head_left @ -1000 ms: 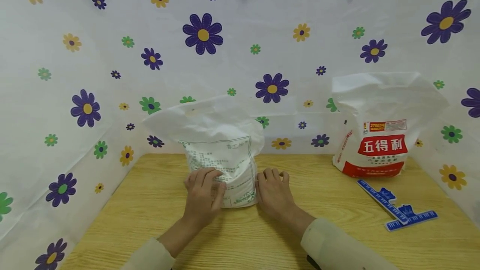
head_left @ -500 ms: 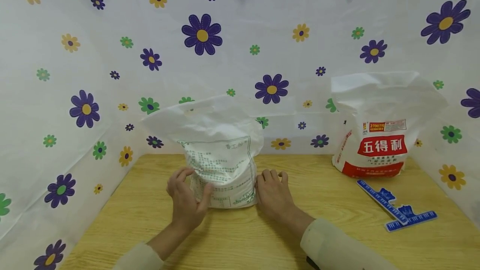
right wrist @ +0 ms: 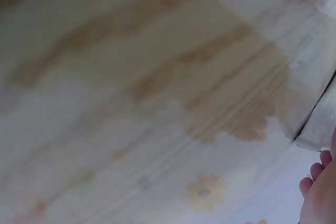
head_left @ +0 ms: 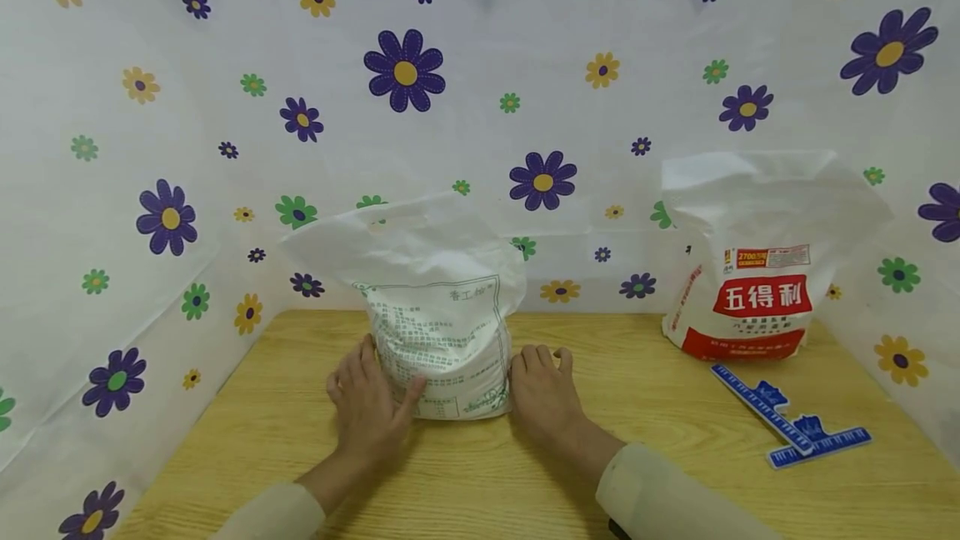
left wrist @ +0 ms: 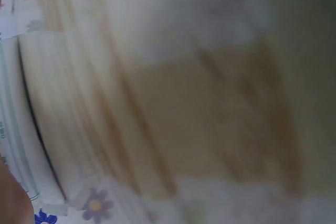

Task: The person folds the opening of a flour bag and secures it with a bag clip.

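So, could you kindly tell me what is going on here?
A person is handling a white bag with green print that stands on the wooden table. The left grip is against its left side and the right grip is at its right. A white-and-red bag stands off to the right, with two overlapping blue clips lying in front of it.

Green print runs across the white bag [head_left: 438, 344], red panels blaze on the white sack [head_left: 761, 273]! Blue clips [head_left: 761, 408] flash piano keys, yellow wood grain streaks the bench [head_left: 465, 486], and purple, yellow and green flowers dot the white curtain [head_left: 457, 144].
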A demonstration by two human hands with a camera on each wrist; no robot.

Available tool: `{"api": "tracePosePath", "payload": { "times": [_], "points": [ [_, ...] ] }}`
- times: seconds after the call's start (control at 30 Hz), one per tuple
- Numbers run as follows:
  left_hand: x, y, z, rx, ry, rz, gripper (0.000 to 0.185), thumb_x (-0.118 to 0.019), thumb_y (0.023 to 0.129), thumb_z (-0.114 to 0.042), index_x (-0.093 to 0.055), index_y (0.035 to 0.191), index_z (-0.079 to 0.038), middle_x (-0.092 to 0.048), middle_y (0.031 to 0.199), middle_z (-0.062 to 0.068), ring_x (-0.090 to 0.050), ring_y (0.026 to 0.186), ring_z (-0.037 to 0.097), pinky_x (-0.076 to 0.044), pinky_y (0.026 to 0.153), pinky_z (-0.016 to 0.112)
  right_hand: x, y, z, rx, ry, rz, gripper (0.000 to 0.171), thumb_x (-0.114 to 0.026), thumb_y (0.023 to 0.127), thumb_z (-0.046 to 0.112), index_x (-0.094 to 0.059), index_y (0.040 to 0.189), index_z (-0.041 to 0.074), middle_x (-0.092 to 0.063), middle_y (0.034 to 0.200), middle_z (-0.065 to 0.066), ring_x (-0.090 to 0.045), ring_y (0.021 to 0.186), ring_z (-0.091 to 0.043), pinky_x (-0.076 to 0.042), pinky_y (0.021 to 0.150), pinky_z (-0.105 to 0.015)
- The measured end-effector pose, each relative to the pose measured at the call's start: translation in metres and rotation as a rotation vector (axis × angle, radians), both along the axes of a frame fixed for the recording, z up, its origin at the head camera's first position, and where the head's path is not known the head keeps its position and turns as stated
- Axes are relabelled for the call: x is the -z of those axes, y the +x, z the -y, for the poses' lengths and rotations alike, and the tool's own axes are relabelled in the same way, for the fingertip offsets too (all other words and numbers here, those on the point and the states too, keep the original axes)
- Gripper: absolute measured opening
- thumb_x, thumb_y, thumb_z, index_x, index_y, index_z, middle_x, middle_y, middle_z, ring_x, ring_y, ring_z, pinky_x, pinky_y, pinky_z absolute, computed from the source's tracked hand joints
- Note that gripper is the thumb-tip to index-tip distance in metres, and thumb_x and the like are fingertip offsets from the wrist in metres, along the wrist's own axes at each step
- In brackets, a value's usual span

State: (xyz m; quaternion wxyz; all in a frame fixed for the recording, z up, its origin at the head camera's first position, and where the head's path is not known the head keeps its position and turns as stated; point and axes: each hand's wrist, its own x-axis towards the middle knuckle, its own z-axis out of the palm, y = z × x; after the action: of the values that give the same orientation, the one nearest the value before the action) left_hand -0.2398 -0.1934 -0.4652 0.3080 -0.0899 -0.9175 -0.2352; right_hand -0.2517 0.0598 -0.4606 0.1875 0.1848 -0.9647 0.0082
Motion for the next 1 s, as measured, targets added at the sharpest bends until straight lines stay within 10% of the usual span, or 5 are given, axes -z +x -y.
{"api": "tracePosePath", "payload": {
  "times": [1.0],
  "points": [
    [0.0061, -0.0011, -0.0053, -0.023, 0.008, 0.077, 0.092, -0.039, 0.095, -0.071, -0.030, 0.141, 0.008, -0.042, 0.125, 0.026, -0.033, 0.118, 0.041, -0.016, 0.097, 0.055, 0.0011, 0.0007, 0.0048, 0.000, 0.040, 0.018, 0.012, -0.045, 0.103, 0.012, -0.052, 0.094, 0.008, -0.047, 0.092, -0.005, -0.045, 0.093, -0.023, -0.033, 0.093, -0.048]
  ]
}}
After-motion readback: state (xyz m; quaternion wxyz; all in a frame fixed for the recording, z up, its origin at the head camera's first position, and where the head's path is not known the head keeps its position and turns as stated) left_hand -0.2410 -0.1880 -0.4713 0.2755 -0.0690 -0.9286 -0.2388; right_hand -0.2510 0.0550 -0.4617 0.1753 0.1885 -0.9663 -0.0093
